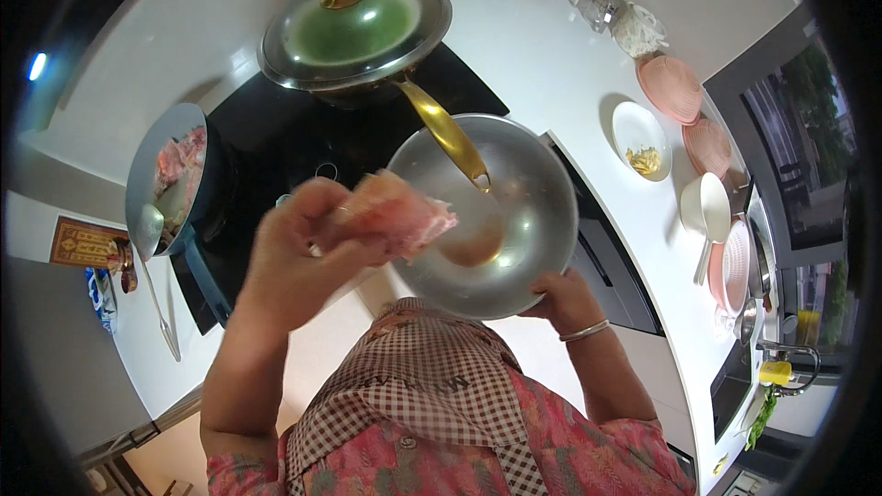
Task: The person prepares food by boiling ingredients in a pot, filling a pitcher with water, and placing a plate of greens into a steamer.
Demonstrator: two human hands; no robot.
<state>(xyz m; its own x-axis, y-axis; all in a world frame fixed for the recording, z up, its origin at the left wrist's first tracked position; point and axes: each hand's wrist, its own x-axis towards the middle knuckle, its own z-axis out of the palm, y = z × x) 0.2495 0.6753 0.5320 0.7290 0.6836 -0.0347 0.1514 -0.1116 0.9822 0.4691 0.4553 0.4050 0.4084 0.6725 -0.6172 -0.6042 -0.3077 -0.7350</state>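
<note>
A chunk of raw meat (393,217) is gripped between the thumb and fingers of my left hand (293,255), raised in front of the hob. My right hand (561,296) grasps the near right rim of a steel mixing bowl (537,186). Reddish liquid (475,244) lies at the bottom of that bowl, which looks tilted. At the left, a dark frying pan (145,172) on the hob holds more raw meat (182,158). The head of a metal spatula (149,231) rests at the pan's rim, its handle slanting onto the counter.
A lidded wok (351,34) stands at the back of the black hob (275,131); its golden handle (448,131) reaches over the bowl. On the right counter are a white bowl (630,127) with sliced pieces, pink baskets (668,86), a white ladle (703,210) and a sink tap (816,365).
</note>
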